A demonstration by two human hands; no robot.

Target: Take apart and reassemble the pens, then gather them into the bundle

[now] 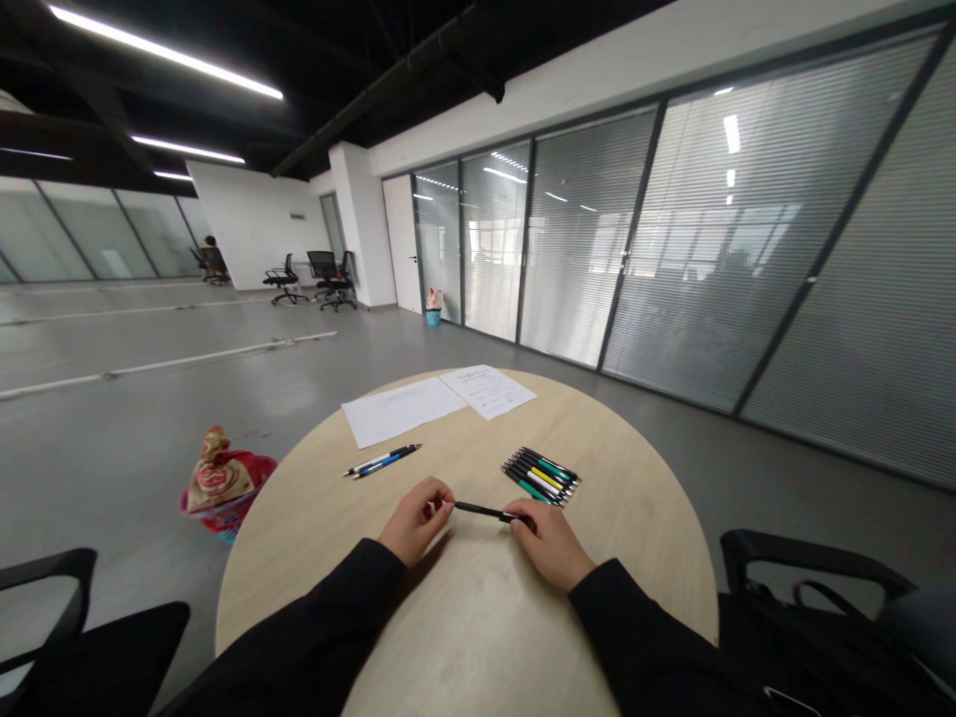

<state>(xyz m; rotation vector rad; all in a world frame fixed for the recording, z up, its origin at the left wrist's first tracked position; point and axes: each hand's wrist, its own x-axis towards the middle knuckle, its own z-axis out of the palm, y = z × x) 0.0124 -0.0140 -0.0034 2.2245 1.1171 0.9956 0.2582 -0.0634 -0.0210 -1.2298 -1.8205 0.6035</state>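
My left hand [414, 520] and my right hand [549, 543] rest on a round light-wood table [314, 543], with a black retractable pen [487, 511] held between them. The left fingertips pinch one end of the pen, and the right fingers close over the other end. Farther up, a pair of pens [382, 460] lies to the left. A bundle of several pens [542, 476] with green, yellow and white barrels lies to the right. Beyond them are two printed paper sheets [399, 411] [489, 390].
Black office chairs [90, 637] [807, 568] stand on either side of me, and the right one has a dark bag. A red bin with a patterned bag [220, 483] stands on the grey floor left of the table. Glass walls with blinds [702, 239] run along the right.
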